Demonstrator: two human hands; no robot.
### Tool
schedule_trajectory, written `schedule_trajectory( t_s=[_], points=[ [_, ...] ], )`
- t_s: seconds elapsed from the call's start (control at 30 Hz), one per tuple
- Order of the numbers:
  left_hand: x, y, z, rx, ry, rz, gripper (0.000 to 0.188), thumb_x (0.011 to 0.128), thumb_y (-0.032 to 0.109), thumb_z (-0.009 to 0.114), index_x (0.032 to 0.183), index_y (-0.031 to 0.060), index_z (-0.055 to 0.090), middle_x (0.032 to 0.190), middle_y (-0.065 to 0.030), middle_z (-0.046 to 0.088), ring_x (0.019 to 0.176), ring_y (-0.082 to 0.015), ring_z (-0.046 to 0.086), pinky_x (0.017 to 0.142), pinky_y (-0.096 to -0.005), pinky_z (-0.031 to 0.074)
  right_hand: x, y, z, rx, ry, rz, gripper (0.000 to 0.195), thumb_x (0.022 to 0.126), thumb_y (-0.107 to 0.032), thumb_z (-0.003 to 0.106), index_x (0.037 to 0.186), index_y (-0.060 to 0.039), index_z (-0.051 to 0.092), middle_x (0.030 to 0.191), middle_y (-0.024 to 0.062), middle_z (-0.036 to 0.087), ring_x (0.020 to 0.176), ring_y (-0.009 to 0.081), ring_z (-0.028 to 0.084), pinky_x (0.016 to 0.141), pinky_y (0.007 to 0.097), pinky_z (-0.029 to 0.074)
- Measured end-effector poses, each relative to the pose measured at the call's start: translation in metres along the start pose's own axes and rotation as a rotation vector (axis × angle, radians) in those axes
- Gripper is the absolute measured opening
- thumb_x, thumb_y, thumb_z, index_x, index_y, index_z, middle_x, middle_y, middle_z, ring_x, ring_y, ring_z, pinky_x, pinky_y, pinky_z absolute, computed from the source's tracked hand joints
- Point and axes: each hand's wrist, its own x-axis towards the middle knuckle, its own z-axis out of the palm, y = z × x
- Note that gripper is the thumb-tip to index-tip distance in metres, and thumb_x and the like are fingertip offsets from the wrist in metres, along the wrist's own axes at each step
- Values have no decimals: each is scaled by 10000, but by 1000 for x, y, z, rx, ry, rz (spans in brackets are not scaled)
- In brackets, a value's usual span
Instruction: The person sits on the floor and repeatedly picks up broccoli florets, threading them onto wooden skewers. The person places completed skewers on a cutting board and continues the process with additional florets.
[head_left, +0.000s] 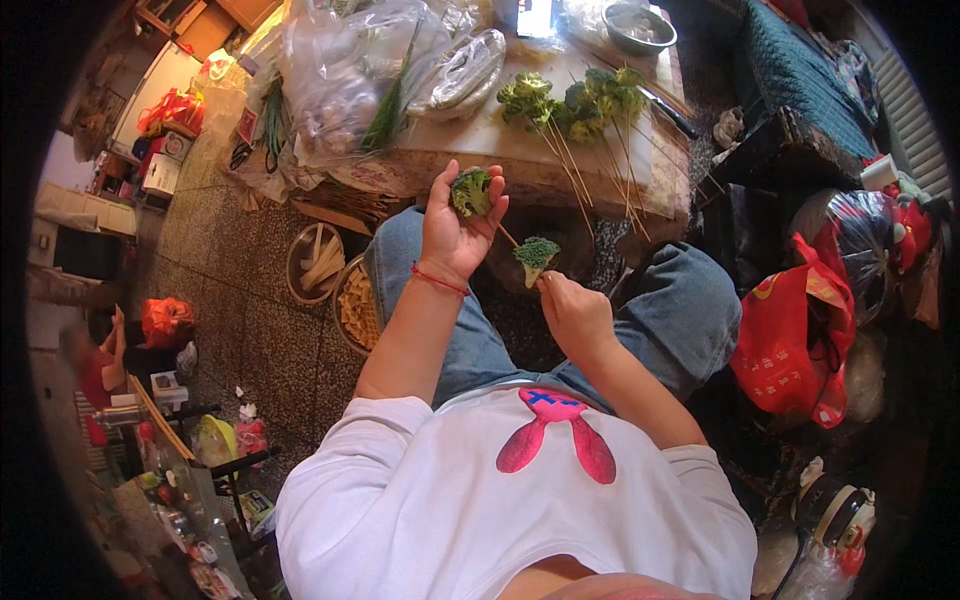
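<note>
My left hand, palm up with a red cord at the wrist, holds a broccoli floret in its curled fingers. A thin wooden skewer runs from near that palm to a second broccoli floret. The fingertips of my right hand pinch this second floret by its pale stem. How far the skewer goes into it is hidden. Beyond my hands, skewered broccoli lies in bunches on a white board, the sticks reaching over the table's near edge.
Plastic bags, a metal bowl and a knife lie on the table. Bowls of cut food stand on the floor by my left knee. A red bag is at the right. Another person is at the far left.
</note>
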Motion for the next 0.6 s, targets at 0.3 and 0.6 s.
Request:
schedule_trajectory(
  t_s=[0.3,0.6],
  points=[
    [0,-18,5,518,143,294,280,872,308,482,880,35,543,866,-164,637,734,-219,641,665,-319,542,1,-3,-3,-84,-21,-18,51,813,-92,534,786,-66,500,599,82,530,521,239,560,434,338,434],
    [4,-25,13,503,130,238,380,889,367,419,874,10,548,824,-177,640,732,-256,638,692,-336,525,9,-8,2,-122,52,-39,59,809,-79,540,769,-57,502,579,86,511,516,248,550,428,336,429]
  ],
)
